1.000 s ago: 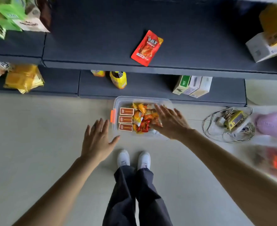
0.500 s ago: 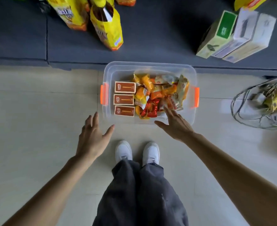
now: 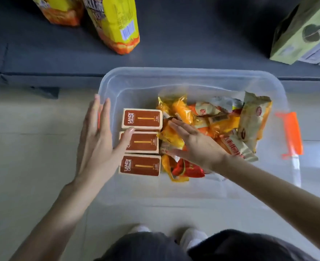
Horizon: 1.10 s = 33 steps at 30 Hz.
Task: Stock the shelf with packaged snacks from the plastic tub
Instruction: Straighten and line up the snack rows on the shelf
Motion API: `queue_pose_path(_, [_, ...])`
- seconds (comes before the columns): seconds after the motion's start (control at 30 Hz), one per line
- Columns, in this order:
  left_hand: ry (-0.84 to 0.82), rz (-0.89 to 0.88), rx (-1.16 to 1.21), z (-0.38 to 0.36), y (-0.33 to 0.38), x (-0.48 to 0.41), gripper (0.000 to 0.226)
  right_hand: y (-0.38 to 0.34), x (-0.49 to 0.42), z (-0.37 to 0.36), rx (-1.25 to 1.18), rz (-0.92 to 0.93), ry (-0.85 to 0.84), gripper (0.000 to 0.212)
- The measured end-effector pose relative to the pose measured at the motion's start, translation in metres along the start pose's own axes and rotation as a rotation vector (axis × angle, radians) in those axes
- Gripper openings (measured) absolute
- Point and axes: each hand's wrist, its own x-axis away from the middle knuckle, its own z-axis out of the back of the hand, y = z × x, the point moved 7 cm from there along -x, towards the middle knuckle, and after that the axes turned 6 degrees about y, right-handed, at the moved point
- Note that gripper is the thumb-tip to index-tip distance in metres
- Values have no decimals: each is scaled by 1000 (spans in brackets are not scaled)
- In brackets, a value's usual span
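While the left hand (image 3: 97,140) lies flat and straight-fingered across the rounded left rim of the clear plastic tub (image 3: 193,71), its thumb reaches over three rectangular brown cardboard boxes (image 3: 141,144) lined up side by side inside. Rightward, the right hand (image 3: 198,146) spreads, released, over crinkly glossy snack packets (image 3: 221,119). The tub sits on the pale smooth floor (image 3: 23,147) against the dark matte shelf (image 3: 193,34).

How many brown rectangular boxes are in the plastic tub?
3. They lie in a column along the left side of the tub: far box, middle box with a corner behind the thumb of the left hand, near box. More could be hidden beneath the loose packets.
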Motion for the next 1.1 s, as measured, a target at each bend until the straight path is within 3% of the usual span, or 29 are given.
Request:
queue_pose_path(0.13, [84, -135, -72, 0, 5, 2, 73, 5, -6, 7, 28, 65, 164, 58])
queue_pose_path(0.2, [83, -197, -77, 1, 14, 3, 68, 10, -5, 25, -105, 15, 270, 45])
queue_pose_path(0.3, [55, -192, 112, 6, 41, 8, 58, 27, 7, 54, -443, -119, 380, 22])
queue_pose_path(0.4, [-54, -102, 396, 1, 64, 12, 59, 29, 19, 63, -889, -208, 296, 19])
queue_pose_path(0.5, [-250, -21, 562, -13, 75, 8, 69, 9, 27, 69, -1174, -193, 170, 39])
queue_pose_path(0.6, [-380, 18, 686, -17, 79, 3, 45, -8, 27, 73, -1277, -131, 78, 36])
queue_pose_path(0.73, [-302, 146, 777, 0, 59, 1, 34, 4, 20, 72, -1184, -175, 141, 26])
queue_pose_path(0.87, [-153, 301, 911, 22, 30, 0, 33, 56, 5, 70, -609, -266, 366, 22])
queue_pose_path(0.93, [-117, 317, 897, 29, 17, -2, 35, 68, -4, 61, -472, -290, 404, 18])
queue_pose_path(1.1, [-55, 352, 923, 35, -1, -1, 36, 63, -32, 37, -321, -360, 330, 50])
